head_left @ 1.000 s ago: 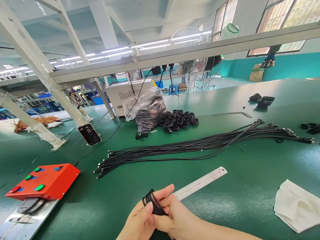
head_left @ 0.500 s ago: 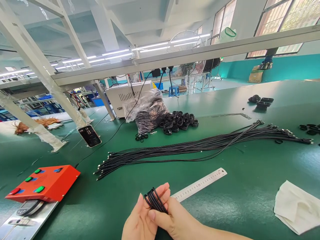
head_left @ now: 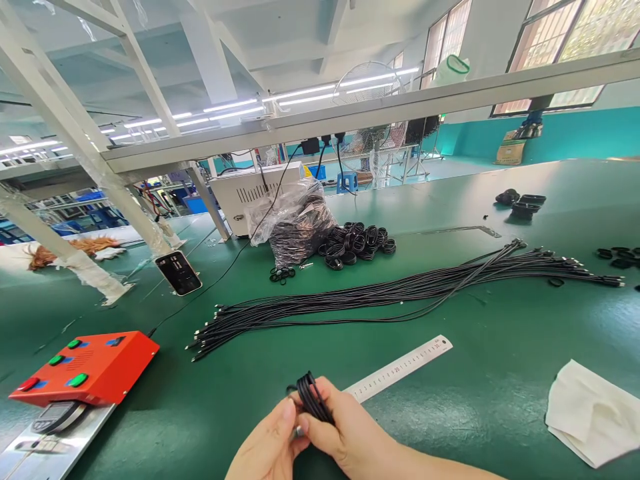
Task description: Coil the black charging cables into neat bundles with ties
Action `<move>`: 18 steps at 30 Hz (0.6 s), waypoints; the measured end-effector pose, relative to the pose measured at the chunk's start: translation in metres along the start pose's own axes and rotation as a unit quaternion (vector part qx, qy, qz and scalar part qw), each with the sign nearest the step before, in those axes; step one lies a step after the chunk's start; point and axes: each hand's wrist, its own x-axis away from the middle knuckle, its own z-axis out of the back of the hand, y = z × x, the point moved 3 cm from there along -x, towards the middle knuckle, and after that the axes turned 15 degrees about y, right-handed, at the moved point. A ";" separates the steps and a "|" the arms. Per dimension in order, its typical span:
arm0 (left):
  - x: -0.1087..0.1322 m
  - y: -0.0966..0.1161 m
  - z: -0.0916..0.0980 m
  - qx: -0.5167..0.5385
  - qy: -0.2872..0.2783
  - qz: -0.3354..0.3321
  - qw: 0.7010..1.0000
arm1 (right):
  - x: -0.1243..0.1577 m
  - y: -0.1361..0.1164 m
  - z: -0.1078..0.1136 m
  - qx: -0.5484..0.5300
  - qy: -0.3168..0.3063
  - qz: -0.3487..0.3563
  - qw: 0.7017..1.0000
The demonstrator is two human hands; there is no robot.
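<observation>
Both hands meet at the bottom middle of the view, above the green table [head_left: 500, 373]. My right hand [head_left: 345, 433] is closed around a small black coiled cable [head_left: 311, 395], its loops standing up between thumb and fingers. My left hand [head_left: 267, 447] pinches the same coil from the left side. A steel ruler [head_left: 400, 368] lies just beyond the hands. Farther back a long bundle of straight black cables [head_left: 400, 290] stretches across the table.
An orange box with green and red buttons [head_left: 85, 367] sits at the left above a gauge. A pile of coiled cables [head_left: 357, 241] and a plastic bag [head_left: 297, 223] lie at the back. A white cloth [head_left: 590, 410] lies right; a phone [head_left: 179, 272] leans on a frame leg.
The left fingers have drawn in from an outstretched pose to a pinch on the coil. The coil has turned more upright in the right hand. Both hands sit slightly lower.
</observation>
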 end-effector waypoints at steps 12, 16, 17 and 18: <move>-0.018 -0.023 -0.015 -0.016 0.127 -0.124 0.984 | -0.002 0.010 0.002 0.316 0.053 0.039 0.946; -0.015 -0.028 -0.028 -0.062 0.147 -0.158 0.974 | 0.000 0.004 0.004 0.389 0.068 0.083 0.915; -0.014 -0.028 -0.029 -0.076 0.151 -0.161 0.972 | -0.001 0.003 0.004 0.411 0.071 0.090 0.904; -0.013 -0.028 -0.030 -0.091 0.155 -0.163 0.970 | -0.002 0.003 0.004 0.434 0.073 0.097 0.892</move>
